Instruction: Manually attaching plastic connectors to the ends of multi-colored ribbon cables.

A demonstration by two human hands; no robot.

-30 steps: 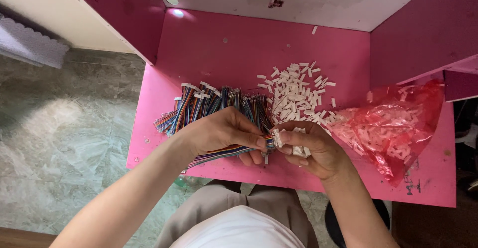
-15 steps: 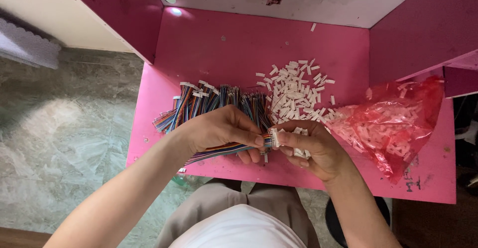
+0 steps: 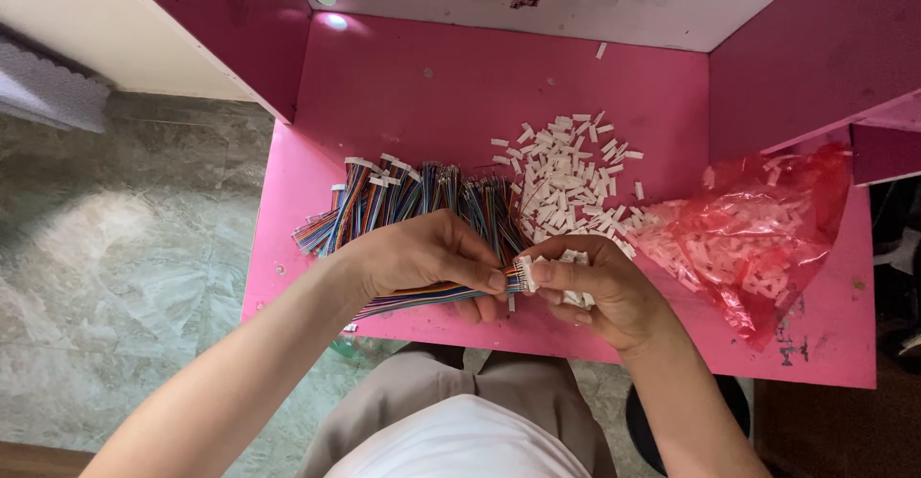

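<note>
Both hands have barely shifted: left hand (image 3: pixel 422 259) pinches a flat rainbow-striped ribbon cable (image 3: pixel 422 298); right hand (image 3: pixel 600 286) grips its white connector (image 3: pixel 526 274).

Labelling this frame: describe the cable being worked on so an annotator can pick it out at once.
On the pink table, the two hands meet at the near edge. The left hand pinches a flat rainbow ribbon cable, its end pressed to a white connector at the right hand. Unlike the cable pile behind, it lies alone and crosswise, held.
</note>
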